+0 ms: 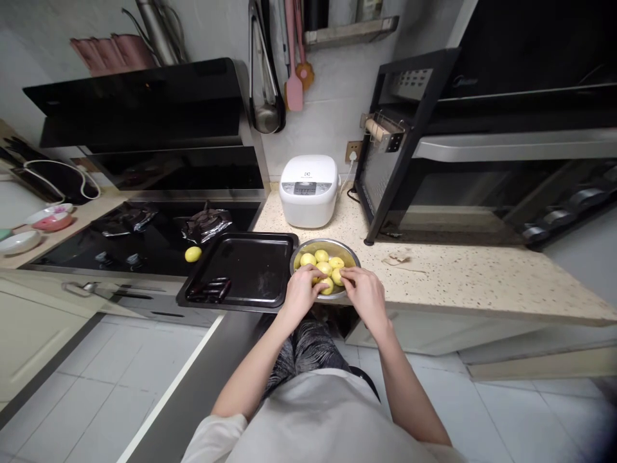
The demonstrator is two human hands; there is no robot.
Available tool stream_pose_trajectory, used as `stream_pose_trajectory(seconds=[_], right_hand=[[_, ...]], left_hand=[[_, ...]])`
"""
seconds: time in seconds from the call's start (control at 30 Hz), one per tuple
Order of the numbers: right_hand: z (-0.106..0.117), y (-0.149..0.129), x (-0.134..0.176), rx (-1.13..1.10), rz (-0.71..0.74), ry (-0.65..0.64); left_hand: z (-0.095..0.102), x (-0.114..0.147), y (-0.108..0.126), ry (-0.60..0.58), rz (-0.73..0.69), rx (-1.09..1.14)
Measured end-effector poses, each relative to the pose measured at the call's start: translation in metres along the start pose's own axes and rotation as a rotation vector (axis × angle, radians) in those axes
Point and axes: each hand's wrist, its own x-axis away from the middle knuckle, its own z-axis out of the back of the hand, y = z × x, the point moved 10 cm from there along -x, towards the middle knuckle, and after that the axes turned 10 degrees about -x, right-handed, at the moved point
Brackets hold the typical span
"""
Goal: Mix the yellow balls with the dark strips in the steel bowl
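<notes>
Taking the metal bowl (351, 255) as the landmark: it sits on the counter (434, 278) right before the person, and the lemons (324, 267) lie heaped inside it. The raised wall likely keeps such round fruit from rolling off, and both hands reach it easily there.

The left hand (301, 289) comes over the bowl's near left side, thumb and fingers around a lemon; whether this grip squeezes it, I cannot tell. The right hand (367, 292) is over the near right side, fingertips bunched at another lemon; its pinch cannot be confirmed either.

A black tray (258, 270) lies just left of the bowl, probably to be handy. Beyond it, well left of the bowl, a single lemon (193, 254) rests on the stove (161, 243). Behind the bowl stands a white rice cooker (308, 209), perhaps there for the nearby socket (349, 148). Its front bears a small dark logo; the lettering below and the display are too small to read.
</notes>
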Motion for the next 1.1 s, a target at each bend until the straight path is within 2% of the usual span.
stream_pose_trajectory(seconds=[0.2,0.33,0.47,0.6,0.77,1.1], right_hand=[[0.006,0.011,-0.004,-0.118,0.042,0.046],[-0.01,0.008,-0.018,-0.017,0.113,-0.073],[-0.032,0.011,-0.027,0.069,0.136,-0.208],[-0.041,0.013,-0.028,0.061,0.152,-0.244],[-0.044,0.018,-0.027,-0.006,0.131,-0.26],[-0.04,0.025,-0.03,-0.176,0.102,-0.275]], left_hand=[[0.013,0.008,-0.006,0.065,-0.06,0.072],[0.016,0.014,-0.012,0.103,-0.021,-0.056],[0.01,0.006,-0.007,0.014,-0.005,-0.182],[0.007,-0.004,-0.006,-0.089,0.022,-0.25],[0.009,-0.006,-0.002,-0.1,-0.017,-0.267],[0.011,-0.002,0.003,-0.167,0.05,-0.351]])
